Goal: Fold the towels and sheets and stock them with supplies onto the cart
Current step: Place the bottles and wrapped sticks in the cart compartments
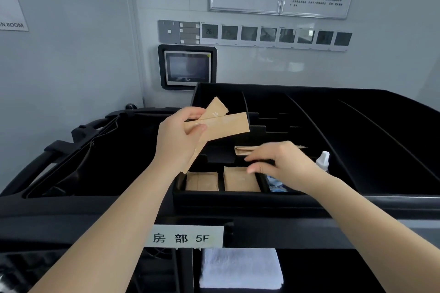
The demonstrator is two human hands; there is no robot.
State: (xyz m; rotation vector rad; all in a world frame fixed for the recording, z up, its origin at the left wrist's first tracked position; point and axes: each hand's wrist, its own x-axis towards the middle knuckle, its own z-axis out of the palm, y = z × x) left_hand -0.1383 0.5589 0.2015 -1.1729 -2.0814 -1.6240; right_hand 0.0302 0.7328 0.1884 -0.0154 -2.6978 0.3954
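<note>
Your left hand (pixel 181 135) grips two long brown paper sachets (pixel 221 123) above the black cart's top tray (pixel 357 126), thumb curled over their near ends. They cross like scissor blades: one runs with its long axis from 8 o'clock to 2 o'clock, its far end pointing at the wall; the other lies nearly level, its free end pointing toward 3 o'clock.

Your right hand (pixel 283 164) hovers at 4 o'clock from the left, fingers loosely extended and pointing toward 9 o'clock, holding nothing. Just past its fingertips, at 12 o'clock from it, a small stack of flat brown sachets (pixel 247 150) lies in a tray slot, long axis running 9 to 3 o'clock; how many are in it you cannot tell.

Below your hands the near row of the tray has three small compartments. The left one holds brown paper packets (pixel 202 181), the middle one holds more of the same (pixel 240 179), and the right one, mostly hidden by your wrist, shows something blue and white (pixel 276 185). One white bottle cap (pixel 323 159) stands at 3 o'clock from your right hand.

At 6 o'clock, under the label reading 5F (pixel 188 236), one folded white towel (pixel 240 269) sits on the cart's lower shelf. At 9 o'clock hangs the cart's black bag (pixel 95 162).
</note>
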